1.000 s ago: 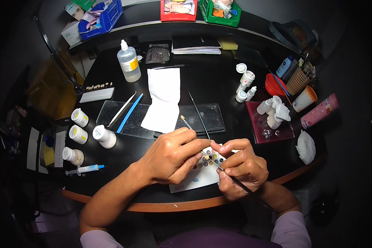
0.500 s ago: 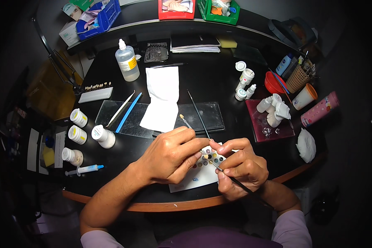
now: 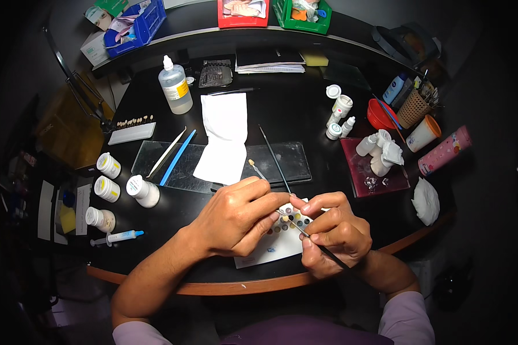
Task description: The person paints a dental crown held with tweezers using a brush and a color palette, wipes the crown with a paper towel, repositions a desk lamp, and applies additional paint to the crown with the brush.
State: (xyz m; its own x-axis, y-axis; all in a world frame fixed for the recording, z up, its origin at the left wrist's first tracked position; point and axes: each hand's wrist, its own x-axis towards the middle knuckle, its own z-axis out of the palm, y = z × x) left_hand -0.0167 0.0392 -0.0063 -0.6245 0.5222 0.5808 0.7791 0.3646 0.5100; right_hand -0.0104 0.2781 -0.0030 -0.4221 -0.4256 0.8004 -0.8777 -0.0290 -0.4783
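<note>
A black tabletop (image 3: 172, 244) is spread before the person, and one dark slab (image 3: 282, 161) beyond the hands is partly covered by one white paper sheet (image 3: 224, 118). The two hands are brought close together, the forearms angled inward from the lower corners, with fingers curled. Beneath them one white palette card (image 3: 256, 259) with coloured spots is partly hidden. Left of the left hand (image 3: 242, 215), four lidded jars (image 3: 144, 192) are seen. Two slim brushes are counted: one brush (image 3: 329, 253) is gripped between the right hand's (image 3: 341, 237) thumb and fingers; whether the other (image 3: 275, 158), beyond, is held cannot be told. By the left fingertips, narrowly pinched, one small cream piece (image 3: 285, 218) is held out between the hands, near the gripped brush's tip.
</note>
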